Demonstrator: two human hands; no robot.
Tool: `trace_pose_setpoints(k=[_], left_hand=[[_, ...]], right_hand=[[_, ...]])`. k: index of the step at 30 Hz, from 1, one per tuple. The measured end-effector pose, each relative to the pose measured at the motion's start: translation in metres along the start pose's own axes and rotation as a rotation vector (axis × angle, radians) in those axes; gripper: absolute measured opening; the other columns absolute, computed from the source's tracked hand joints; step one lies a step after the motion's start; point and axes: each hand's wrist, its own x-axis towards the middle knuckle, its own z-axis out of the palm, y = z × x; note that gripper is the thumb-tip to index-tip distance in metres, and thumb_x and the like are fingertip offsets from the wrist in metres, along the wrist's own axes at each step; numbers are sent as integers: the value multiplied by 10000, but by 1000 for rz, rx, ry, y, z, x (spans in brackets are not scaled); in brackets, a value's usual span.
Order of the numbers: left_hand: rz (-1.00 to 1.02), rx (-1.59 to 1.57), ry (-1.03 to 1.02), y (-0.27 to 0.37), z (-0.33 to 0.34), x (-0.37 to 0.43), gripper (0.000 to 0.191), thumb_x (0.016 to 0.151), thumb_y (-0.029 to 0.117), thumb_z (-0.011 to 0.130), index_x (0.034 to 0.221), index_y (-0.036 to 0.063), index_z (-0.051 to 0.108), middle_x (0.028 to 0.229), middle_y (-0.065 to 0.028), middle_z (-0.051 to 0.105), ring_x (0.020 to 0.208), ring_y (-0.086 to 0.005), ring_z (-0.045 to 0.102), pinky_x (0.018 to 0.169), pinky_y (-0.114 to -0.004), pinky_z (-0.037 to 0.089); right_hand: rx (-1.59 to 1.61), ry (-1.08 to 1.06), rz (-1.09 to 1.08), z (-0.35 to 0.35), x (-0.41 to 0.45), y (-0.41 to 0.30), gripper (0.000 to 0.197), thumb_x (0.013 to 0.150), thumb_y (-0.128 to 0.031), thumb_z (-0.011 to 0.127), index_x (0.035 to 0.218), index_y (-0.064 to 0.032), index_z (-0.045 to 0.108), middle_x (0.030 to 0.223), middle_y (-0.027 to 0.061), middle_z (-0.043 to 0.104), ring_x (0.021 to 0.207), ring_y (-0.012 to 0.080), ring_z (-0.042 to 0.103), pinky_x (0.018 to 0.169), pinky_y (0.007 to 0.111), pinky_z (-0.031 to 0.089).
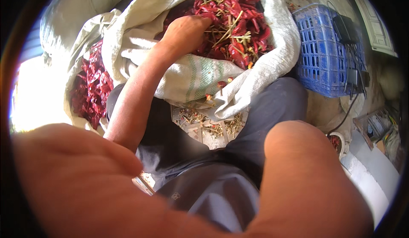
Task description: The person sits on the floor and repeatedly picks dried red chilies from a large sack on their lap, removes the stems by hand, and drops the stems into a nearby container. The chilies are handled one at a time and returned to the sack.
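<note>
My left hand (188, 30) reaches into the mouth of a white woven sack (179, 81), back of the hand up. Its fingers are bent down among dried red chilli peppers (239, 1), and the fingertips are hidden, so a grip cannot be made out. Dry stems (228, 33) lie loose over the peppers beside the hand. The sack's rim is rolled down and rests between my knees. At lower right my right arm (297, 154) shows bent, close to the camera and blurred; the right hand is out of view.
To the left, a second sack holds more red chillies (92, 84). A blue plastic crate (319, 52) stands at right, with dark objects and a cable on its side. Stems and bits litter the tiled floor (207, 129) between my legs. A small white container (340, 145) sits farther right.
</note>
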Motion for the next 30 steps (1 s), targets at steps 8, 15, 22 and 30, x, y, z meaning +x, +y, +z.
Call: trace_pose_setpoints(k=[8,15,22,30], left_hand=[[-66,-5,-177,12,-1,8,272,798,60,654,1068,42,622,981,-181,692,975,-379,666,833,-475,531],[-62,-55,-130,1,-9,8,232,778,75,680,1007,67,648,851,-161,721,832,-353,709,726,-481,550],[-139,32,-139,6,-22,3,238,902,283,664,1046,95,643,861,-164,709,854,-362,692,743,-498,536],[-192,-41,66,11,-29,14,244,879,305,664,1017,105,686,851,-141,724,844,-364,702,776,-472,560]], right_hand=[[61,5,5,-2,7,0,184,794,-211,695,757,-35,656,728,160,658,706,352,655,644,455,514],[92,-90,117,-25,-64,-5,212,799,-231,698,761,-29,643,730,167,651,705,365,644,643,462,504],[89,-126,196,-40,-70,-28,241,803,-250,702,765,-23,630,732,175,644,703,378,634,642,469,493],[-11,-42,434,-85,-87,-48,275,808,-273,706,770,-16,615,734,183,636,701,392,621,642,477,481]])
